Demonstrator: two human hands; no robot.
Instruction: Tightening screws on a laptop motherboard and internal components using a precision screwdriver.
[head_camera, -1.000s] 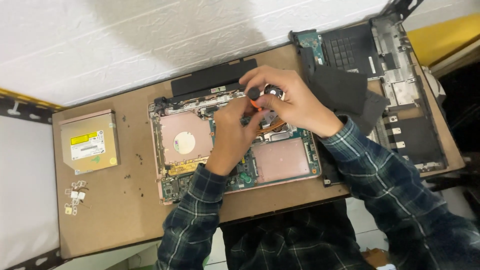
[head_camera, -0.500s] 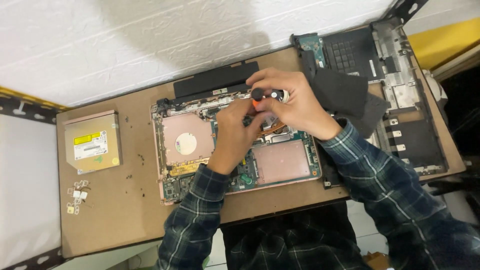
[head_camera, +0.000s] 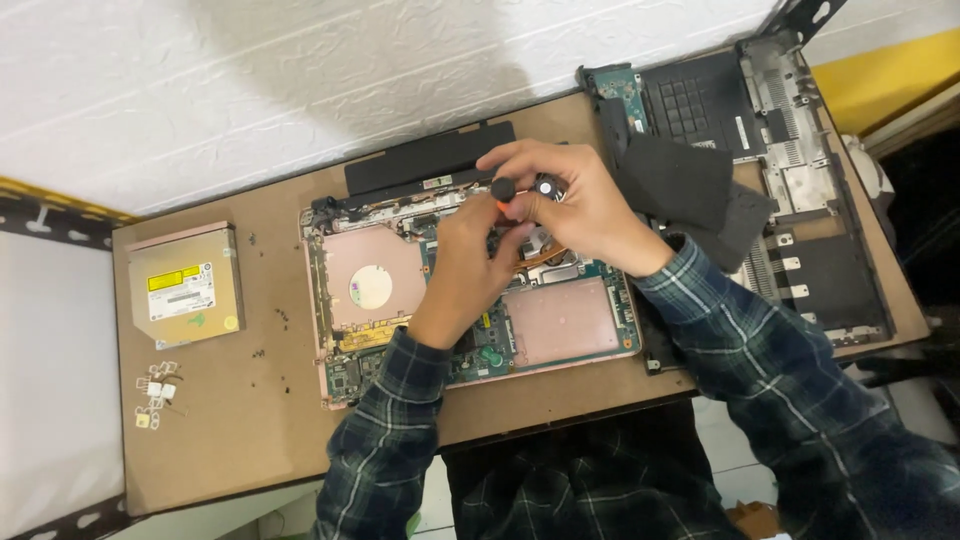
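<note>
Under both hands, pink opened laptop

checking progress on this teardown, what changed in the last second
Little changed. Both hands stay over the opened laptop: the right hand still grips the screwdriver, the left hand steadies beside it; only fingers shifted slightly. Optical drive, battery and removed cover stayed put.

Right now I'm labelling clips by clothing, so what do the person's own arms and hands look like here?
Both arms wear long sleeves of dark plaid flannel, navy and green with thin pale lines, the cuffs ending at the wrists. The left hand and right hand are bare: no gloves are worn, and no watch or rings can be seen. The shirt body below is the same plaid.
</note>
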